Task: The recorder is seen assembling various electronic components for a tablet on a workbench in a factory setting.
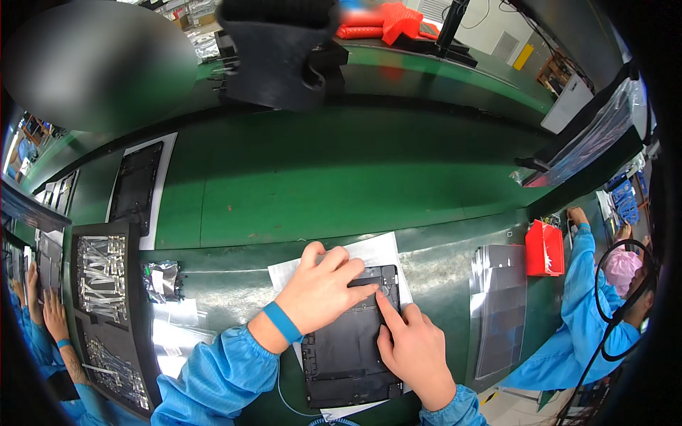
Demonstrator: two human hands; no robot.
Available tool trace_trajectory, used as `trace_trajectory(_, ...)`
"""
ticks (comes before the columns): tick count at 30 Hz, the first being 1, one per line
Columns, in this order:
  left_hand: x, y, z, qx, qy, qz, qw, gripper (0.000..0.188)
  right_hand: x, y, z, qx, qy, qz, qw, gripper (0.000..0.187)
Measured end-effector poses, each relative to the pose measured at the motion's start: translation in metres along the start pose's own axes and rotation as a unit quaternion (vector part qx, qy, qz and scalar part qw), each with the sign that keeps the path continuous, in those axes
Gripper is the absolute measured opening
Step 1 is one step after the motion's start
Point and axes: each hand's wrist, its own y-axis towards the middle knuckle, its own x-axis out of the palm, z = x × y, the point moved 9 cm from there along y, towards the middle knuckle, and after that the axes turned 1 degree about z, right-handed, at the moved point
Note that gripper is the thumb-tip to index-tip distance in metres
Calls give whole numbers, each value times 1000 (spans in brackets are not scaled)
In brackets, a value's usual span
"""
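Note:
A black tablet housing (pixel 344 348) lies on a white sheet (pixel 380 248) in front of me, its inside facing up. My left hand (pixel 323 287), with a blue band at the wrist, rests over its upper left part. The fingers are bent and apart, their tips partly hidden, and the thumb stretches right across the top of the housing. My right hand (pixel 415 348) reaches in from the right; its index fingertip touches the housing close to my left thumb, with the other fingers bent. I see nothing held in either hand.
A black tray (pixel 135 312) of small metallic parts stands left, beside bagged parts (pixel 163 280). Another housing (pixel 135 188) lies far left. Clear plastic sheets (pixel 499 305) and a red bin (pixel 544 248) are right. A dark bracket (pixel 277 64) hangs ahead. Co-workers sit at both sides.

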Motion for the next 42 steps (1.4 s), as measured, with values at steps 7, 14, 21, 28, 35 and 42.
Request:
trace_trajectory(7, -4, -3, -25, -46, -77, -37, 995, 61, 5, 26, 6, 62, -50, -94, 992, 67)
trace_trajectory(14, 10, -8, -28, -40, -117, -50, 991, 73, -9, -10, 56, 65, 381, 181, 904, 25)
trace_trajectory(21, 18, -18, -35, -60, -134, -53, 988, 74, -14, -58, 73, 306, 291, 55, 905, 13)
trace_trajectory(28, 14, -19, -34, -56, -120, -44, 990, 77, -7, 36, 0, 136, 185, 79, 970, 18)
trace_trajectory(35, 20, -12, -62, -166, -314, 53, 933, 54, 12, 55, -40, 115, -133, 103, 979, 13)
trace_trajectory(42, -2, -34, -93, -246, -423, 254, 834, 37, 23, 55, -92, -33, -37, 73, 996, 17)
